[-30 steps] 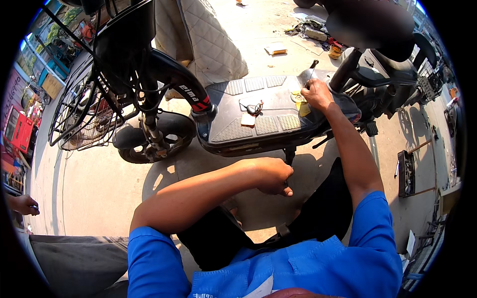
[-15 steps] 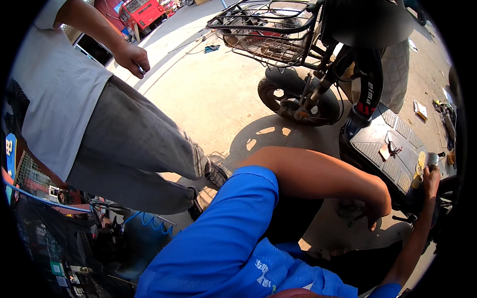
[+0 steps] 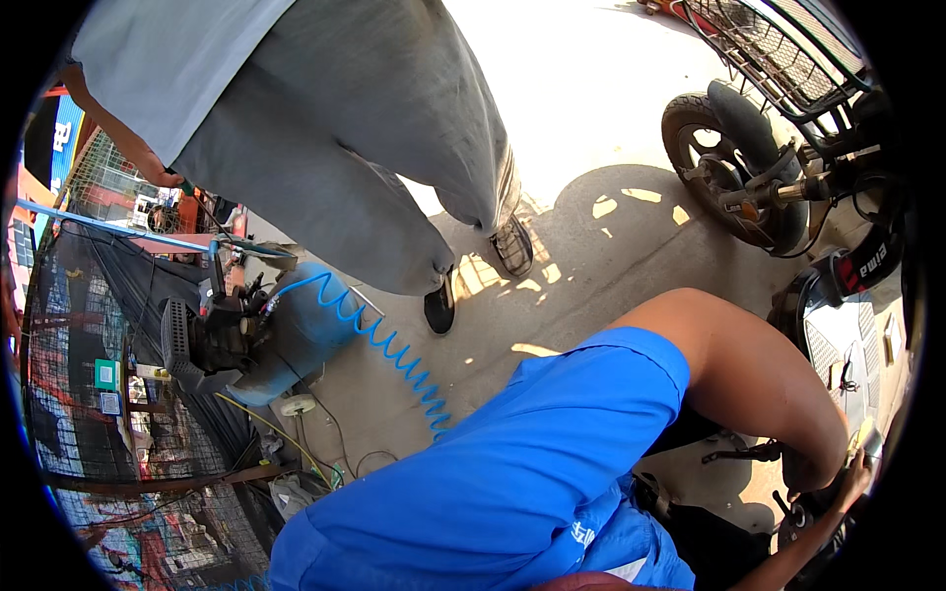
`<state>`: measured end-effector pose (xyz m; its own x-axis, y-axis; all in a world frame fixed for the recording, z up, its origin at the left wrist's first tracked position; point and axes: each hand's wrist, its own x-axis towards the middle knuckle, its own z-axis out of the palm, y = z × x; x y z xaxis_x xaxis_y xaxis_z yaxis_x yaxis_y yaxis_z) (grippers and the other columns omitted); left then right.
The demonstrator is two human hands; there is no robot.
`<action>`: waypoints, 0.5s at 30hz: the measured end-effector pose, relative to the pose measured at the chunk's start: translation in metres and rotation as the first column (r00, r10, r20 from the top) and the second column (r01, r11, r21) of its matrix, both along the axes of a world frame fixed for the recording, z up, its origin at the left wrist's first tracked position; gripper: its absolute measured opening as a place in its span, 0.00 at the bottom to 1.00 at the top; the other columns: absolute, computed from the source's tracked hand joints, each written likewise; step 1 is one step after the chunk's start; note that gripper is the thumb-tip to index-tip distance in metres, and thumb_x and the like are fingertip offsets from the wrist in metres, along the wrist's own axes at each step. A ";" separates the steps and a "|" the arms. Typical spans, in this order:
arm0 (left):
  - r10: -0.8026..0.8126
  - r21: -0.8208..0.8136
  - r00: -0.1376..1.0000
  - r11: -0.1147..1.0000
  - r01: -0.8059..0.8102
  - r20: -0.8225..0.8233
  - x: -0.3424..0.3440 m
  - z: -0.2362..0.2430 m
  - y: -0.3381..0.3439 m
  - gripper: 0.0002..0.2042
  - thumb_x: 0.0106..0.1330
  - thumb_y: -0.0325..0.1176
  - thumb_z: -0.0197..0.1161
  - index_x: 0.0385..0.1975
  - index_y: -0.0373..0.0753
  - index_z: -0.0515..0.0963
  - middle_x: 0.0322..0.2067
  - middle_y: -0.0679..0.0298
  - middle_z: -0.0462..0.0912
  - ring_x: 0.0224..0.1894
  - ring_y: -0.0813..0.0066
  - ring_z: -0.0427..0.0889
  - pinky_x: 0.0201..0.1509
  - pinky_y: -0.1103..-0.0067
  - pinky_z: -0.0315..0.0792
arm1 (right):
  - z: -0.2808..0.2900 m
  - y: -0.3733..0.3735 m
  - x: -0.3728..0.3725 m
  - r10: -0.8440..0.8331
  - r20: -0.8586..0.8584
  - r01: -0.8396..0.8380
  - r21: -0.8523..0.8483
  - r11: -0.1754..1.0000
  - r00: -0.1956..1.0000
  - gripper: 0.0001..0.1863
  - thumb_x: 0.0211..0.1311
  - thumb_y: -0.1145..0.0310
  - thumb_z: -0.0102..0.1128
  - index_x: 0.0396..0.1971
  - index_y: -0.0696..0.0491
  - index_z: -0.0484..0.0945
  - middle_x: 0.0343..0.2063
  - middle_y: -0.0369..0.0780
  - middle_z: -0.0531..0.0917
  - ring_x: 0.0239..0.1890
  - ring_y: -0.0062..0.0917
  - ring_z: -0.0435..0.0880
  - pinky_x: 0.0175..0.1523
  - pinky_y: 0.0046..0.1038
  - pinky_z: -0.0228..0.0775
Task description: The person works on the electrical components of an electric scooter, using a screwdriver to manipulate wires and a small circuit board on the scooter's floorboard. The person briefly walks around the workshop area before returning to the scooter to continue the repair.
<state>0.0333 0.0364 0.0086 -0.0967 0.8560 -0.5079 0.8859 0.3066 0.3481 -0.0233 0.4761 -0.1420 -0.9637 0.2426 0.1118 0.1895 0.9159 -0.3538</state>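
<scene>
L hand (image 3: 816, 471): bent down; grip hidden, can't tell.
R hand (image 3: 859, 479): at yellow piece (image 3: 865, 433); can't tell if holding.
Scooter deck (image 3: 836, 340): under yellow piece, far R; prob. best w/ eyes there, wrist steady.

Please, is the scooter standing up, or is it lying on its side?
The scooter is standing: its front wheel rests on the ground, and the footboard faces up. Any slight lean cannot be told.

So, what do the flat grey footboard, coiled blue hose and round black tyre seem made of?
Flat grey footboard: perhaps satin plastic, given bright sheen. Coiled blue hose: probably smooth plastic, in even loops. Round black tyre: apparently matt rubber, dull and treaded.
</scene>
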 end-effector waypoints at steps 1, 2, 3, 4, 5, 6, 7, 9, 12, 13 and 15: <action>0.001 0.011 1.000 1.000 -0.001 0.010 0.002 0.003 -0.005 0.32 0.63 0.64 0.56 0.56 0.43 0.79 0.55 0.61 0.80 0.57 0.57 0.77 0.62 0.61 0.68 | -0.001 0.015 0.002 -0.033 0.017 0.033 0.002 0.999 0.999 0.18 0.69 0.59 0.57 0.31 0.61 0.78 0.20 0.32 0.74 0.21 0.18 0.66 0.27 0.27 0.59; 0.016 0.018 1.000 1.000 -0.016 0.019 0.001 0.004 -0.010 0.32 0.63 0.64 0.56 0.56 0.43 0.79 0.55 0.60 0.80 0.57 0.57 0.77 0.62 0.61 0.68 | 0.000 0.014 -0.003 -0.033 0.017 0.034 -0.016 0.999 0.999 0.18 0.68 0.59 0.57 0.31 0.61 0.79 0.20 0.32 0.74 0.21 0.18 0.67 0.27 0.27 0.60; 0.030 0.027 0.999 0.999 -0.031 0.035 -0.002 0.005 -0.014 0.32 0.63 0.64 0.56 0.56 0.43 0.79 0.55 0.60 0.80 0.57 0.57 0.77 0.62 0.61 0.68 | 0.002 0.013 -0.006 -0.031 0.016 0.031 -0.036 0.999 0.999 0.18 0.68 0.58 0.57 0.31 0.61 0.79 0.20 0.32 0.74 0.21 0.19 0.67 0.28 0.28 0.60; 0.033 0.036 0.998 0.999 -0.035 0.044 -0.002 0.006 -0.016 0.32 0.63 0.64 0.56 0.56 0.43 0.79 0.55 0.60 0.80 0.57 0.57 0.77 0.62 0.61 0.68 | 0.003 0.010 -0.004 -0.037 0.011 0.037 -0.052 0.998 0.999 0.18 0.68 0.58 0.57 0.31 0.61 0.79 0.20 0.32 0.75 0.21 0.19 0.67 0.28 0.28 0.60; 0.031 0.052 0.998 0.998 -0.034 0.051 -0.002 0.008 -0.020 0.32 0.63 0.64 0.56 0.56 0.43 0.79 0.55 0.60 0.80 0.57 0.57 0.77 0.62 0.61 0.68 | 0.004 0.007 -0.004 -0.043 0.014 0.044 -0.055 0.998 0.999 0.18 0.68 0.58 0.57 0.31 0.61 0.79 0.21 0.33 0.75 0.22 0.19 0.67 0.28 0.28 0.60; 0.033 0.060 0.998 0.998 -0.037 0.059 -0.003 0.008 -0.023 0.32 0.63 0.64 0.56 0.56 0.43 0.79 0.55 0.60 0.80 0.57 0.57 0.77 0.62 0.61 0.68 | 0.006 0.004 -0.005 -0.048 0.014 0.048 -0.059 0.997 0.999 0.18 0.68 0.58 0.57 0.31 0.61 0.79 0.21 0.33 0.75 0.22 0.20 0.68 0.28 0.28 0.61; 0.040 0.065 0.997 0.997 -0.044 0.066 -0.005 0.007 -0.023 0.32 0.63 0.64 0.56 0.56 0.43 0.79 0.55 0.60 0.81 0.57 0.57 0.77 0.62 0.61 0.68 | 0.009 0.001 -0.006 -0.050 0.021 0.051 -0.055 0.997 0.999 0.18 0.68 0.58 0.57 0.31 0.61 0.79 0.21 0.33 0.75 0.22 0.20 0.68 0.29 0.28 0.61; 0.029 0.078 0.997 0.996 -0.034 0.073 -0.006 0.009 -0.025 0.32 0.63 0.64 0.56 0.56 0.43 0.79 0.55 0.60 0.81 0.57 0.57 0.77 0.62 0.61 0.68 | 0.011 -0.003 0.001 -0.070 0.020 0.071 -0.058 0.996 0.997 0.18 0.67 0.57 0.58 0.32 0.61 0.79 0.21 0.34 0.75 0.23 0.20 0.68 0.29 0.28 0.61; 0.021 0.094 0.997 0.995 -0.028 0.073 -0.005 0.009 -0.028 0.32 0.63 0.64 0.56 0.55 0.42 0.79 0.54 0.60 0.81 0.57 0.57 0.77 0.61 0.61 0.68 | 0.015 -0.009 0.005 -0.087 0.019 0.088 -0.052 0.995 0.996 0.19 0.67 0.57 0.58 0.32 0.61 0.80 0.22 0.34 0.76 0.23 0.21 0.69 0.30 0.29 0.62; 0.028 0.093 0.997 0.995 -0.035 0.077 -0.006 0.009 -0.031 0.32 0.63 0.63 0.57 0.55 0.42 0.79 0.54 0.59 0.81 0.57 0.57 0.77 0.61 0.61 0.68 | 0.015 -0.013 0.003 -0.086 0.022 0.087 -0.052 0.995 0.996 0.19 0.67 0.57 0.58 0.32 0.61 0.80 0.22 0.35 0.76 0.23 0.21 0.69 0.30 0.29 0.62; 0.039 0.100 0.996 0.994 -0.048 0.086 -0.008 0.007 -0.033 0.32 0.63 0.63 0.57 0.55 0.42 0.79 0.54 0.59 0.81 0.57 0.57 0.77 0.61 0.61 0.68 | 0.018 -0.017 0.005 -0.087 0.028 0.088 -0.044 0.995 0.996 0.19 0.67 0.56 0.58 0.32 0.61 0.80 0.23 0.35 0.77 0.24 0.22 0.70 0.31 0.29 0.63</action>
